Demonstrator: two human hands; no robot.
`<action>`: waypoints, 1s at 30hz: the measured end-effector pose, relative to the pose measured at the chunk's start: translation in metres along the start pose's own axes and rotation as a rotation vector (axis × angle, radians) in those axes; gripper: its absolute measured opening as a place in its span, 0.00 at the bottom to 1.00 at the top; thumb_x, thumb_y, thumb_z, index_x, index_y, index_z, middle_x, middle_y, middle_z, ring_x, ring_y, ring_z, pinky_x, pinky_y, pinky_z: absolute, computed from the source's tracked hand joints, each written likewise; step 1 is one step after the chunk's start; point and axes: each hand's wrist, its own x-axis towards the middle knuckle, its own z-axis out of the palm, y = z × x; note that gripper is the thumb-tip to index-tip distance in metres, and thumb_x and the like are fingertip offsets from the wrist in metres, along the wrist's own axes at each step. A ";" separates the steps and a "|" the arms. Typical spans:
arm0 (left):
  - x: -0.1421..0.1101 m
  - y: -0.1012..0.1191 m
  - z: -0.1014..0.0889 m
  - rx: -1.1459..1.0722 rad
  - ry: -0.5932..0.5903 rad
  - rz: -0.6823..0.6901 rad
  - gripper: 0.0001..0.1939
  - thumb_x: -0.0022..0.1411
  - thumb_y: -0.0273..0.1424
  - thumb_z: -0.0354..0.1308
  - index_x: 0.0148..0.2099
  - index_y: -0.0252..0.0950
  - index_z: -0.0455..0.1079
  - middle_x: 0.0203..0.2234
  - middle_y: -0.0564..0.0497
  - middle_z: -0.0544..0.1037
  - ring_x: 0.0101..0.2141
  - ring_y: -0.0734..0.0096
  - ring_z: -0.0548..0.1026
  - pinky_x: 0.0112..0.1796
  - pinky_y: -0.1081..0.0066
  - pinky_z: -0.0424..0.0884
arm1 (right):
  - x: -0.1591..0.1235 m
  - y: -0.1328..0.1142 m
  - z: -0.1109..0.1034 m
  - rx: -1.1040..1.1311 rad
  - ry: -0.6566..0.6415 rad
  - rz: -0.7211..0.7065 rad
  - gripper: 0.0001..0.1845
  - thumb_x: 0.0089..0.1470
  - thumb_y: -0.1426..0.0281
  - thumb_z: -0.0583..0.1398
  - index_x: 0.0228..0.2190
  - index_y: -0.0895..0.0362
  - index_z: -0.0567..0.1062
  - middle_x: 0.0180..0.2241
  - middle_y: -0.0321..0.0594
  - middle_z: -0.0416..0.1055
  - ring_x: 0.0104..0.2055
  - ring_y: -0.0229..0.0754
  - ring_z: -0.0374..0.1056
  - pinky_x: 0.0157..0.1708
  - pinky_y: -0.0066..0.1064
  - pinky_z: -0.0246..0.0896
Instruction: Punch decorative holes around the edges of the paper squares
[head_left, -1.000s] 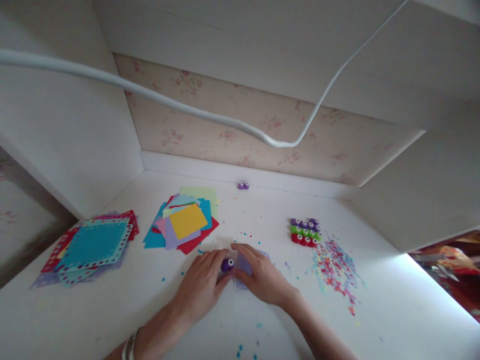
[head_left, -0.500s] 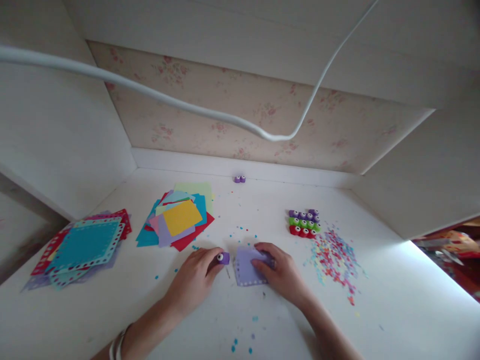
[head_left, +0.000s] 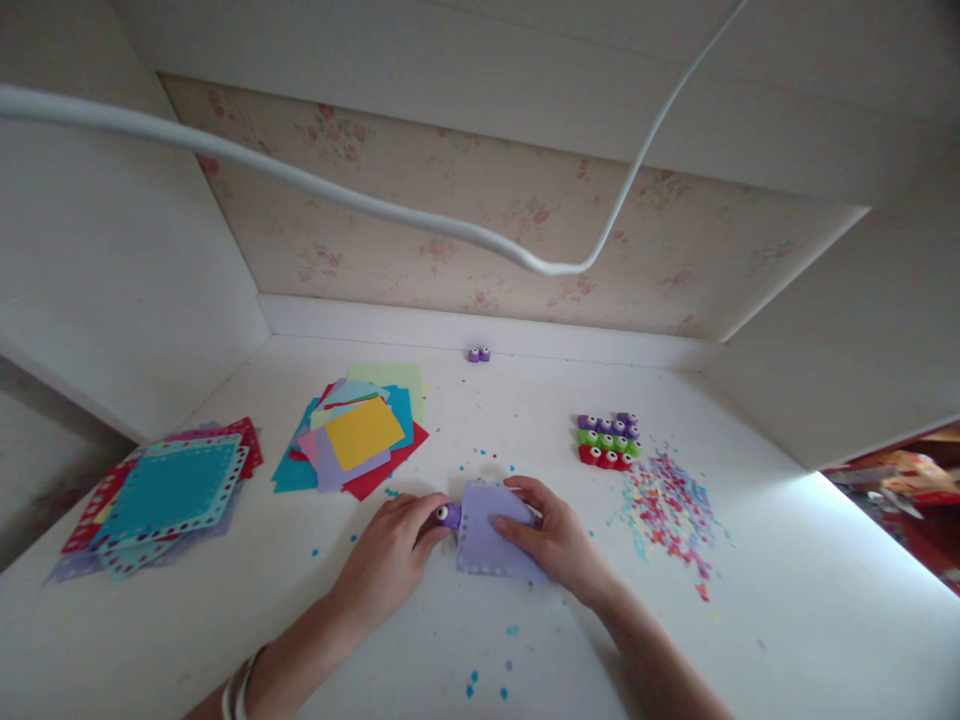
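Between the thumb and fingers of my left hand point(head_left: 401, 535) is a small purple craft hole punch point(head_left: 448, 515) with a white round button. My right hand point(head_left: 551, 535) grips a lilac sheet of paper point(head_left: 484, 530) by its right side, thumb on top. Punched holes run along the sheet's left and bottom edges. Its left edge meets the mouth of the punch; whether it sits inside the slot I cannot tell. My right fingers cover part of the sheet's right side.
Loose coloured sheets point(head_left: 367, 435) lie at left centre, and a stack of hole-edged sheets point(head_left: 176, 485) farther left. Rows of purple, green and red punches point(head_left: 607, 440) stand right, beside scattered confetti point(head_left: 667, 510). Two purple punches point(head_left: 478, 355) stand near the back wall. A white cable point(head_left: 337, 195) hangs across.
My right hand has brought the lilac sheet left and tilted it, so its edge now meets the punch. My left hand has barely moved.
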 end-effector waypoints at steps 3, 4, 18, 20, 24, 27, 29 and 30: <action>0.000 0.001 0.000 0.005 0.009 0.010 0.12 0.67 0.28 0.57 0.52 0.42 0.69 0.40 0.50 0.80 0.41 0.62 0.78 0.44 0.60 0.75 | 0.001 0.001 0.000 0.033 -0.017 -0.001 0.26 0.52 0.59 0.66 0.51 0.51 0.68 0.43 0.40 0.73 0.39 0.42 0.72 0.33 0.32 0.70; 0.000 0.001 0.000 0.006 0.015 0.013 0.12 0.67 0.28 0.57 0.52 0.42 0.70 0.40 0.50 0.80 0.41 0.62 0.78 0.44 0.60 0.75 | 0.001 0.001 0.000 0.045 -0.022 0.000 0.26 0.52 0.59 0.66 0.51 0.51 0.68 0.43 0.40 0.73 0.39 0.42 0.72 0.33 0.32 0.70; 0.002 0.002 -0.002 0.017 -0.007 0.045 0.11 0.67 0.28 0.57 0.51 0.41 0.71 0.40 0.50 0.80 0.40 0.62 0.78 0.43 0.60 0.74 | 0.001 0.003 -0.001 -0.004 -0.017 0.001 0.25 0.52 0.60 0.67 0.50 0.51 0.69 0.44 0.40 0.73 0.40 0.43 0.72 0.35 0.33 0.70; 0.002 0.002 -0.002 0.010 -0.006 0.064 0.11 0.67 0.28 0.56 0.51 0.41 0.71 0.40 0.50 0.80 0.41 0.62 0.78 0.44 0.60 0.74 | 0.000 0.001 -0.002 -0.024 -0.018 -0.003 0.25 0.52 0.60 0.66 0.50 0.51 0.69 0.45 0.41 0.73 0.42 0.44 0.72 0.37 0.34 0.70; 0.002 0.000 -0.001 -0.001 -0.014 0.084 0.12 0.67 0.28 0.56 0.52 0.42 0.71 0.42 0.50 0.80 0.43 0.62 0.78 0.45 0.60 0.74 | -0.001 -0.002 -0.003 -0.046 -0.002 0.020 0.26 0.51 0.61 0.67 0.51 0.51 0.70 0.45 0.41 0.73 0.41 0.44 0.72 0.36 0.34 0.69; 0.002 -0.001 -0.001 -0.001 -0.029 0.086 0.13 0.68 0.28 0.56 0.53 0.42 0.71 0.43 0.50 0.80 0.43 0.62 0.77 0.45 0.60 0.73 | -0.002 -0.002 -0.003 -0.024 -0.003 0.032 0.24 0.52 0.61 0.67 0.50 0.51 0.70 0.45 0.41 0.74 0.41 0.44 0.72 0.36 0.34 0.69; 0.002 -0.002 0.000 0.002 -0.032 0.085 0.13 0.68 0.27 0.56 0.53 0.42 0.71 0.43 0.50 0.80 0.43 0.62 0.77 0.46 0.59 0.73 | -0.002 -0.002 -0.002 -0.005 -0.001 0.038 0.23 0.51 0.62 0.67 0.49 0.51 0.71 0.45 0.40 0.74 0.42 0.45 0.72 0.38 0.35 0.69; 0.002 -0.002 0.000 0.004 -0.029 0.086 0.13 0.68 0.27 0.56 0.53 0.42 0.71 0.43 0.50 0.80 0.43 0.63 0.77 0.45 0.59 0.73 | -0.002 -0.002 -0.001 0.004 0.001 0.045 0.23 0.51 0.63 0.67 0.49 0.51 0.71 0.45 0.40 0.74 0.42 0.45 0.72 0.39 0.36 0.69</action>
